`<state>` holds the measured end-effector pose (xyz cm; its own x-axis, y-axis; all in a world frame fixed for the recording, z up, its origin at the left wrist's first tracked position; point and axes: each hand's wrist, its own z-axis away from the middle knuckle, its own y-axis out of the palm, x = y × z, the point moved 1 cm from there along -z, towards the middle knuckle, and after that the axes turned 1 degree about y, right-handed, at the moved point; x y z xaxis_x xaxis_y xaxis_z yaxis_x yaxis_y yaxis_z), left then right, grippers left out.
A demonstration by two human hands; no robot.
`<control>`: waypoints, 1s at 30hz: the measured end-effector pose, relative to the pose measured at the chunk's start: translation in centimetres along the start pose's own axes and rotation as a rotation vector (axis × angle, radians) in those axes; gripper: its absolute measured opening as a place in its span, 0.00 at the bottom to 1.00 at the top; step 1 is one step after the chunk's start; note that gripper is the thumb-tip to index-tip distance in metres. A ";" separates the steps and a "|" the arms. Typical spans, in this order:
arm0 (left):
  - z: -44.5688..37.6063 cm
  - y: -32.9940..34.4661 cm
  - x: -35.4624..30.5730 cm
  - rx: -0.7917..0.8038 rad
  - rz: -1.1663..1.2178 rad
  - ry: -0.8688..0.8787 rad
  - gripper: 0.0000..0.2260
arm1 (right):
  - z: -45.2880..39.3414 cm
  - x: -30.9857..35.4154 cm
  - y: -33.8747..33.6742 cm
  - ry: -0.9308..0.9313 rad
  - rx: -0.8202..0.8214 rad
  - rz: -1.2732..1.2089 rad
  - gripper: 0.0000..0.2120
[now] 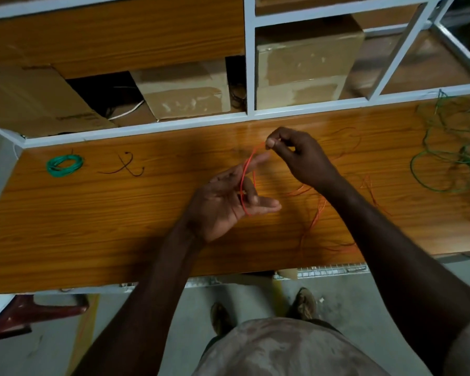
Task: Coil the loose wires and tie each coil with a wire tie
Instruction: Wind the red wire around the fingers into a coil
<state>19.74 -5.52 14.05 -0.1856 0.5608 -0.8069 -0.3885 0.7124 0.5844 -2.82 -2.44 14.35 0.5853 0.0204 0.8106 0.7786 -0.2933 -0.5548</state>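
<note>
Dim, soft focus, bowed edges

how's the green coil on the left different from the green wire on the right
The green coil is wound into a tight, neat ring; the green wire sprawls in wide, tangled loops. The coil takes up a small spot near the table's left end, while the loose wire spreads over much of the right end, reaching the back edge. Neither hand touches either one. Both are thin, green, and lie on the same wooden table.

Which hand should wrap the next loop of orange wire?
The right hand, probably. It already pinches the orange wire above the left hand, which lies palm up with the loop round its fingers like a spool. The loose wire also trails off on the right side.
</note>
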 end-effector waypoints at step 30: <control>-3.2 -5.4 -0.5 -0.396 -0.977 0.029 0.20 | 3.9 6.6 -6.4 -0.038 0.397 -0.084 0.10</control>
<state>19.01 -11.04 11.03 0.3479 -0.1968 -0.9166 -0.6468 0.6574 -0.3867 -3.05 3.29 22.49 0.5183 0.0663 0.8526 0.8464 0.1029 -0.5225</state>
